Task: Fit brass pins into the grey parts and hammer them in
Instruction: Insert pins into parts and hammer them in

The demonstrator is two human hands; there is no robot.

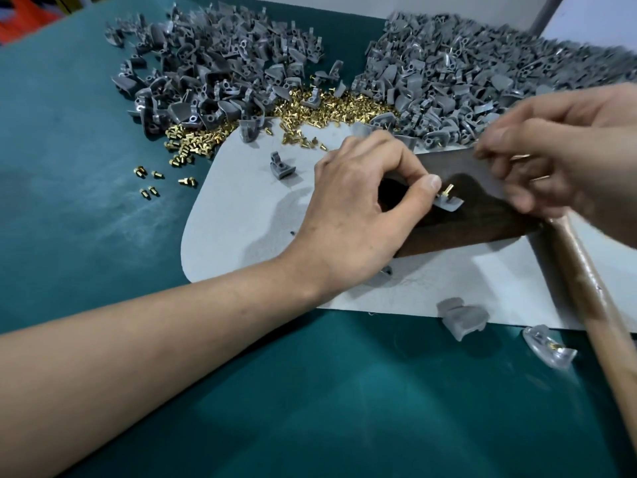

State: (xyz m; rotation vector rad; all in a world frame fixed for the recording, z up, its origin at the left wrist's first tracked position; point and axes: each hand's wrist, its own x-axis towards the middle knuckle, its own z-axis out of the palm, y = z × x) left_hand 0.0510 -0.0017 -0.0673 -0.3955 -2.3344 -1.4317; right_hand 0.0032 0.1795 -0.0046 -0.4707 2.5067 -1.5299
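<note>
My left hand (358, 201) pinches a small grey part (448, 203) between thumb and fingers, holding it down on a dark block (482, 225). A brass pin (449, 189) stands up out of the part. My right hand (558, 157) hovers blurred just right of the part, its fingers curled round the wooden handle of a hammer (593, 298), which runs down to the lower right. The hammer's head is hidden behind the hand.
A heap of brass pins (327, 105) lies between two large piles of grey parts (213, 70) (465, 81). The block sits on a pale mat (241, 215) over a green table. Loose parts (462, 317) (282, 167) (548, 346) and stray pins (151, 174) lie about.
</note>
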